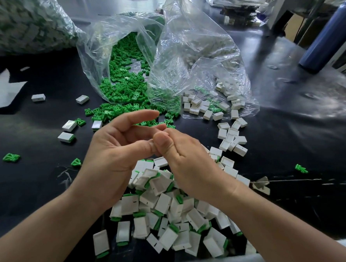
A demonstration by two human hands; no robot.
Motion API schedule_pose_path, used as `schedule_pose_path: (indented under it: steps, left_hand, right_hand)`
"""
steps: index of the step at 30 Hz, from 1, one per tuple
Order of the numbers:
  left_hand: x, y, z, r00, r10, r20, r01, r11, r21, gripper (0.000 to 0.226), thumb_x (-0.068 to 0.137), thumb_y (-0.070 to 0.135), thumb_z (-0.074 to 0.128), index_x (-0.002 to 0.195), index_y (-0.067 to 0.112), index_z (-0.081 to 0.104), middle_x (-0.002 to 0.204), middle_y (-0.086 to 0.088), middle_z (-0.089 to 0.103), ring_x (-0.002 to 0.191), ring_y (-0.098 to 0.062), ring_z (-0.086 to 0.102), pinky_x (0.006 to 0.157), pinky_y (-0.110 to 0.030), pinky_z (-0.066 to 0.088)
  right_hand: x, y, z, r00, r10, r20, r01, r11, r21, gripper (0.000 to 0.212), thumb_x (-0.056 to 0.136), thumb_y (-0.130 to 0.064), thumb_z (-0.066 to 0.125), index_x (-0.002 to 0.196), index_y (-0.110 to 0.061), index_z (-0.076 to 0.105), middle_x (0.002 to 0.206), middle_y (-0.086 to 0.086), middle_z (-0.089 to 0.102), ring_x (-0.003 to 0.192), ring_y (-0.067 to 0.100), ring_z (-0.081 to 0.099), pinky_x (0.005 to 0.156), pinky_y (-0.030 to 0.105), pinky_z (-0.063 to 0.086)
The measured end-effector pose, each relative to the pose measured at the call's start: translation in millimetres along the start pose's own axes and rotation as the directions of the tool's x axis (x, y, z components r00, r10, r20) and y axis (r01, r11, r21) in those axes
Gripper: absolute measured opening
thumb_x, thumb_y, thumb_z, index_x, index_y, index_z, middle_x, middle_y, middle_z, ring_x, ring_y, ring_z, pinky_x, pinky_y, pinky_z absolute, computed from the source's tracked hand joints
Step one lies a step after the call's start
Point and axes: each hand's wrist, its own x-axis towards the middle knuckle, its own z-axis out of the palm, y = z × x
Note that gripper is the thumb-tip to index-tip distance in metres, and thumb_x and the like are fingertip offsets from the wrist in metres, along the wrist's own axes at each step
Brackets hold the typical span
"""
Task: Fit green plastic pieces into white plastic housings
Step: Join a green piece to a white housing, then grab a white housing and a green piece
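Green plastic pieces [124,77]: small, bright, flat, with ribs fanning from a crossbar. Most lie heaped in an open clear bag [94,44] at far centre and spill from its mouth onto the black table [40,189]; a few singles are scattered left and 1 at right. White housings [229,135]: small rectangular shallow boxes, open on 1 face, trailing from a second clear bag [194,58] just right of the first. Near pile of fitted housings [163,222] sits under the wrists, many showing a green end protruding from 1 short side and some a small dark slot mark. Left hand [120,146]: palm up, index finger straight and free, other fingers loosely bent, thumb tip against the right thumb. Right hand [186,156]: fingers curled inward. Cannot tell whether either pinches a part; the contact point is hidden. Bulging bag [19,24] at far left, blurred. Blue cylinder [328,36] at far right.
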Motion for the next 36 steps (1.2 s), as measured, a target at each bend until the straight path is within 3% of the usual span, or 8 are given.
schedule_pose_path:
  steps: [3,8,14,18,21,25,30,36]
  left_hand:
    - [0,1,-1,1.0,-0.01,0.016,0.01,1.0,-0.003,0.039,0.061,-0.003,0.059,0.096,0.011,0.064,0.075,-0.009,0.073,0.08,-0.022,0.071,0.064,-0.027,0.056]
    - [1,2,-2,0.999,-0.033,0.036,0.033,0.999,0.016,0.04,0.06,0.002,0.065,0.099,0.012,0.065,0.073,-0.009,0.072,0.058,-0.021,0.066,0.055,-0.025,0.053]
    - [2,1,-2,0.999,-0.046,0.021,0.045,0.997,0.066,0.052,0.052,0.009,0.071,0.102,0.01,0.06,0.072,-0.005,0.073,0.056,-0.017,0.066,0.055,-0.024,0.053]
    - [4,0,-6,0.998,-0.059,0.018,0.057,0.993,0.103,0.051,0.05,-0.002,0.076,0.098,0.015,0.067,0.076,-0.008,0.073,0.066,-0.021,0.07,0.065,-0.026,0.057]
    - [1,2,-7,0.994,-0.051,0.094,0.038,0.99,0.133,0.048,0.045,0.016,0.087,0.091,0.023,0.074,0.075,-0.006,0.073,0.073,-0.018,0.07,0.069,-0.023,0.055]
    - [0,4,-6,0.991,-0.051,0.124,0.032,0.989,0.147,0.058,0.037,0.047,0.088,0.089,0.025,0.075,0.073,-0.004,0.072,0.077,-0.017,0.07,0.069,-0.02,0.054]
    - [1,4,-6,0.997,-0.046,0.057,0.036,0.986,0.163,0.037,0.047,0.03,0.077,0.083,0.028,0.075,0.069,-0.001,0.072,0.073,-0.013,0.069,0.065,-0.018,0.053]
    - [2,5,-7,0.998,-0.046,0.035,0.039,0.984,0.171,0.027,0.057,0.016,0.074,0.081,0.027,0.075,0.068,-0.002,0.071,0.071,-0.013,0.069,0.061,-0.019,0.053]
  right_hand:
    - [1,3,-1,1.0,0.006,0.019,-0.007,0.999,0.045,0.044,0.097,-0.041,0.026,0.111,-0.013,0.058,0.094,-0.005,0.061,0.093,0.015,0.053,0.084,0.037,0.041]
    - [4,9,-4,0.999,0.011,0.038,-0.019,0.975,0.222,0.056,0.089,-0.058,0.023,0.066,-0.022,0.058,0.053,-0.015,0.048,0.056,0.001,0.042,0.062,0.024,0.031]
    - [8,16,-11,0.988,0.081,0.13,-0.115,0.952,0.283,0.078,0.071,-0.075,0.016,0.061,-0.016,0.065,0.055,-0.003,0.054,0.052,0.006,0.045,0.059,0.025,0.032]
    - [10,16,-18,0.992,0.119,0.042,-0.125,0.962,0.243,0.063,0.074,-0.067,0.027,0.054,-0.019,0.062,0.046,-0.007,0.052,0.044,0.0,0.043,0.056,0.022,0.033]
    - [12,20,-25,0.99,0.118,-0.077,-0.112,0.991,0.069,0.049,0.088,-0.052,0.045,0.057,-0.016,0.059,0.048,-0.007,0.049,0.04,0.001,0.038,0.05,0.021,0.031]
    - [15,31,-38,0.975,0.097,-0.198,-0.137,0.971,-0.195,0.028,0.09,-0.034,0.055,0.065,-0.021,0.053,0.054,-0.01,0.045,0.049,0.002,0.04,0.046,0.015,0.031]
    - [22,49,-62,0.935,0.173,-0.308,-0.3,0.851,-0.431,0.015,0.088,-0.034,0.057,0.095,-0.023,0.064,0.094,-0.001,0.063,0.091,0.019,0.056,0.079,0.028,0.043]
    - [24,60,-75,0.896,0.314,-0.313,-0.442,0.686,-0.578,0.024,0.084,-0.03,0.059,0.107,-0.023,0.064,0.116,0.005,0.057,0.108,0.026,0.052,0.092,0.035,0.043]
